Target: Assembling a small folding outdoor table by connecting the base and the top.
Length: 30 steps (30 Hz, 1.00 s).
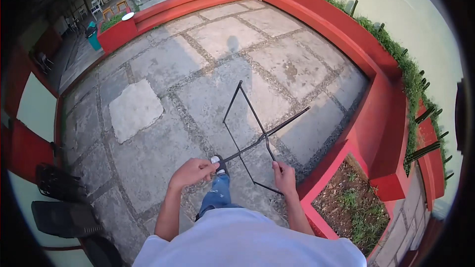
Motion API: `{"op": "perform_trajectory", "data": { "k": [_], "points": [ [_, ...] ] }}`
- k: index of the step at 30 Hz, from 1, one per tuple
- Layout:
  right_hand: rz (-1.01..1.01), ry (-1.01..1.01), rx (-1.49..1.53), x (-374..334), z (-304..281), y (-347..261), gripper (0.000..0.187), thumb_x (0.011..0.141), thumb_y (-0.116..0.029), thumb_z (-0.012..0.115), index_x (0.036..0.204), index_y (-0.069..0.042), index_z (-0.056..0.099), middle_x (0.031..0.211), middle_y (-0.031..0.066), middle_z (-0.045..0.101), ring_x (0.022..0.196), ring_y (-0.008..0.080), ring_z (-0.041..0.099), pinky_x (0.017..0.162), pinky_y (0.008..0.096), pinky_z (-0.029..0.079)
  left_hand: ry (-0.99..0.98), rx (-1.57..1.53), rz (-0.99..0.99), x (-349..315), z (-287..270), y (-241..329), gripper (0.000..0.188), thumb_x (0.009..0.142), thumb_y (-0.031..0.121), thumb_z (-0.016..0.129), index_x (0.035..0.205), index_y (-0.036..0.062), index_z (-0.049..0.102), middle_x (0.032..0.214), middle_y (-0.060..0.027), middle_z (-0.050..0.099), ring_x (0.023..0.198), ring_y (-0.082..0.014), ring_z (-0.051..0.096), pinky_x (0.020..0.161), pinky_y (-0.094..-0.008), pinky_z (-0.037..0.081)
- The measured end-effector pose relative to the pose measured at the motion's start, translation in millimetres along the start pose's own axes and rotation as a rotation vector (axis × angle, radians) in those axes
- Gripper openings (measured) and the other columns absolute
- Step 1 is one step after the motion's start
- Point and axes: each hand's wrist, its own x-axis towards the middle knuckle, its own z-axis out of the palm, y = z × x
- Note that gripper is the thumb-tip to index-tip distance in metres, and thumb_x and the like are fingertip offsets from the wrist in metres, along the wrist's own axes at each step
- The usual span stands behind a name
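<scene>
While the left hand (194, 173) is pinching its thumb and fingertips together on one end of the black frame (265, 134), the right hand (285, 177) is gripping another part with curled fingers. A red planter (327, 174) is standing just right of that hand, and a shoe (222, 169) is showing beside the left fingertips. The frame is spreading forward from both hands, above the paving (138, 168).
</scene>
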Motion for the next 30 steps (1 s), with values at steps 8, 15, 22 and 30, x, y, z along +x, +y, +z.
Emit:
{"op": "perform_trajectory", "data": {
  "k": [8,15,22,30],
  "points": [
    [0.081,0.121,-0.031,140,24,-7,0.035,0.092,-0.027,0.052,0.079,0.004,0.06,0.051,0.012,0.046,0.049,0.013,0.041,0.049,0.0321,0.038,-0.044,0.183,0.227,177,-37,57,0.033,0.091,0.031,0.051,0.084,0.0008,0.062,0.061,-0.0013,0.052,0.057,-0.0086,0.045,0.052,-0.027,0.037],
    [0.188,0.243,-0.022,260,25,-23,0.037,0.092,-0.028,0.052,0.076,0.004,0.059,0.051,0.0076,0.043,0.051,0.0103,0.039,0.047,0.0324,0.034,-0.023,-0.002,0.295,286,-93,101,0.03,0.091,0.026,0.051,0.083,0.0003,0.064,0.06,-0.0026,0.054,0.057,-0.0093,0.047,0.054,-0.0273,0.038],
    [0.147,0.389,0.137,419,55,-14,0.036,0.093,-0.026,0.052,0.075,0.004,0.059,0.052,-0.002,0.038,0.052,0.0062,0.033,0.045,0.0274,0.026,0.089,-0.078,0.286,421,-146,145,0.032,0.091,0.027,0.051,0.078,-0.0008,0.06,0.057,-0.0062,0.051,0.053,-0.0131,0.045,0.051,-0.0312,0.037],
    [0.029,0.154,0.148,598,61,-77,0.036,0.092,-0.03,0.052,0.08,0.003,0.062,0.05,0.0068,0.042,0.049,0.0096,0.037,0.046,0.0298,0.03,0.251,-0.182,0.284,491,-264,193,0.025,0.092,0.023,0.053,0.087,0.0006,0.063,0.06,0.0043,0.048,0.054,-0.0032,0.039,0.047,-0.0222,0.031]
  ]
}}
